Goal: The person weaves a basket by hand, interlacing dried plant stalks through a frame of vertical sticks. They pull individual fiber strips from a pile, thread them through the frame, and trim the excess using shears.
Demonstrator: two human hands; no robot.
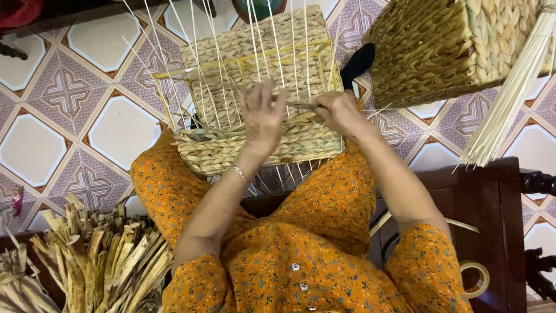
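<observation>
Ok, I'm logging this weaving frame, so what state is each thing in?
Woven straw basket on a yellow wire frame: half-woven, upper frame bare, resting on the lap.
Thin pale upright stakes: loose, sticking up unwoven.
Left hand: pressed on the basket's weave.
Right hand: pinching a strand.
Finished woven basket: complete, tilted.
Bundle of dried flat fibre: loose, unused.
</observation>
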